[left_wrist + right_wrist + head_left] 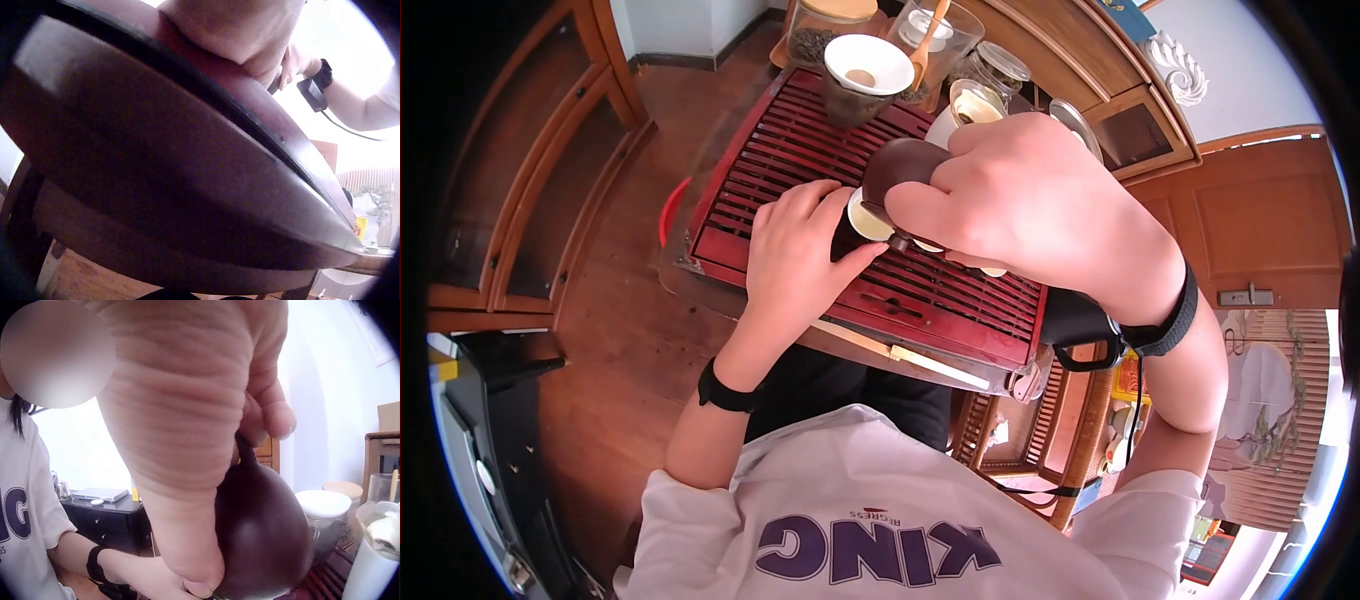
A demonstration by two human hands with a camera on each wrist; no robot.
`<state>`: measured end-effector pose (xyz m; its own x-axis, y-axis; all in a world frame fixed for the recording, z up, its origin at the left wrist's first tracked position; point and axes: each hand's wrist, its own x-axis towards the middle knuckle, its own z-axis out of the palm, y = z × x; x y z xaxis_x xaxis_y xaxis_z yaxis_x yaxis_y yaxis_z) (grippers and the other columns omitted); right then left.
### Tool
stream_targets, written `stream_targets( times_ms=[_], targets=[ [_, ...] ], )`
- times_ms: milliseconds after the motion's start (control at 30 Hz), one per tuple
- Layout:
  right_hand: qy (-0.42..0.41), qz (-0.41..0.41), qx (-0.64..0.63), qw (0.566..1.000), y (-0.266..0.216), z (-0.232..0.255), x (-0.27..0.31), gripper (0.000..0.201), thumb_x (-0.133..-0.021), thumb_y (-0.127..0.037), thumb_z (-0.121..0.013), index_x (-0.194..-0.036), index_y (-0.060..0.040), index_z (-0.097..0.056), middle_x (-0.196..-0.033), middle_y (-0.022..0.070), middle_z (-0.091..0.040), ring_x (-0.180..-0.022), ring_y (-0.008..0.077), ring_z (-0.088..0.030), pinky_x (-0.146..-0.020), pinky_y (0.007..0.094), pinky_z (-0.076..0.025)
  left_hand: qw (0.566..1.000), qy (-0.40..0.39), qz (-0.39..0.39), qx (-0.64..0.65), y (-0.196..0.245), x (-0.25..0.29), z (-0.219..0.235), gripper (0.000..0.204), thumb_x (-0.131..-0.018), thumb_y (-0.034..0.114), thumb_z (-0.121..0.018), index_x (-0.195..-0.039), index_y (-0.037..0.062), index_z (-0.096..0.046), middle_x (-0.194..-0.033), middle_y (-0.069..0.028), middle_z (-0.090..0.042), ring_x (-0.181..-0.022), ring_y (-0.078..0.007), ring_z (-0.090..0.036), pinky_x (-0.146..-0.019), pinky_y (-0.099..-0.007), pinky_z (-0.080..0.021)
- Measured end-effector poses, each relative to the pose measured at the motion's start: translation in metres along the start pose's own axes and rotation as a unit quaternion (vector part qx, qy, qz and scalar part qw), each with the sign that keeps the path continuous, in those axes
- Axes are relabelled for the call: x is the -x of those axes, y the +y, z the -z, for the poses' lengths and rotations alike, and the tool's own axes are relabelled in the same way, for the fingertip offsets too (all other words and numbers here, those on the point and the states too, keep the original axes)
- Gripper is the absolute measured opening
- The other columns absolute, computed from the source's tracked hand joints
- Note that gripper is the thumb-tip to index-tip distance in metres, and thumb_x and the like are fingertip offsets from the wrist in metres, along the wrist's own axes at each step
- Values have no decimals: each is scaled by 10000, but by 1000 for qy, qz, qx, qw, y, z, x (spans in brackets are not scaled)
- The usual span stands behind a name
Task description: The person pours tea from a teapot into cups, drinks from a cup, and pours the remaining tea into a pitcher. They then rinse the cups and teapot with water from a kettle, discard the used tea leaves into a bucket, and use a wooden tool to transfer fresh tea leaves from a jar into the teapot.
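Brown teapot point(903, 165), hand-held over red slatted tray point(725, 250)

Teapot: clamped in right hand point(1010, 185), at 1 o'clock from white-lined cup point(867, 221)
Cup: clasped by left hand point(795, 240), thumb and fingers around
White bowl point(887, 60): 12 o'clock from cup, atop dark vessel point(853, 108)

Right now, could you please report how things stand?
Right hand gripping brown pot. Left hand holding white-lined cup. Pot partly hides cup from above.

A hand could pass over the left slats of the dark red wooden tray point(770, 155). The white round strainer point(840, 62) on its dark glass vessel point(852, 106) obstructs the far side. Between the left hand point(792, 240) and right hand point(1025, 190), the round dark-brown pot point(897, 168) leaves little room.
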<state>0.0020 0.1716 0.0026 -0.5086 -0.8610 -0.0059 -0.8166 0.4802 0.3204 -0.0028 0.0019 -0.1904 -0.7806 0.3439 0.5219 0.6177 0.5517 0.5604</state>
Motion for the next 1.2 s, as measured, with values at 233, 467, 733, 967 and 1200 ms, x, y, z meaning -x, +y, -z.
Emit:
stream_targets(
  times_ms=[233, 467, 733, 967, 1200],
  targets=[
    [-23, -27, -10, 999, 1, 4, 12, 183, -695, -168, -711, -755, -100, -552, -580, 46, -539, -624, 248, -618, -520, 375, -490, 1000, 4, 5, 5, 1, -1, 0, 514, -750, 337, -839, -1165, 87, -670, -1156, -53, -640, -1105, -263, -598, -924, -417, -429],
    [-82, -70, 21, 994, 0, 8, 49, 125, -744, -139, -677, -775, -99, -563, -582, 60, -574, -602, 260, -641, -532, 386, -500, 1000, -22, 7, -3, 0, 0, 1, 561, -772, 358, -831, -1207, 58, -643, -1216, -87, -641, -1146, -284, -594, -953, -425, -429],
    [-130, -150, -29, 980, -8, 27, 101, 425, -522, -158, -827, -778, -112, -490, -644, 59, -520, -673, 270, -576, -549, 408, -456, 999, -27, 19, -11, 1, -1, 1, 562, -768, 348, -838, -1209, 61, -644, -1235, -94, -645, -1149, -288, -603, -967, -424, -433],
    [-23, -341, -125, 931, -23, 9, 135, 455, -556, -217, -909, -784, -77, -540, -665, 63, -604, -595, 288, -586, -557, 382, -479, 1000, -10, 0, -15, 2, -2, 1, 550, -757, 307, -853, -1202, 63, -642, -1209, -101, -661, -1123, -297, -624, -947, -427, -449],
    [150, -593, -292, 736, -44, -49, 165, 548, -633, -261, -975, -752, -79, -472, -685, -29, -429, -649, 63, -395, -541, 251, -373, 1000, -8, -6, -24, 2, -3, 0, 548, -752, 295, -859, -1196, 63, -639, -1190, -101, -665, -1087, -298, -632, -922, -430, -460]
  ],
)
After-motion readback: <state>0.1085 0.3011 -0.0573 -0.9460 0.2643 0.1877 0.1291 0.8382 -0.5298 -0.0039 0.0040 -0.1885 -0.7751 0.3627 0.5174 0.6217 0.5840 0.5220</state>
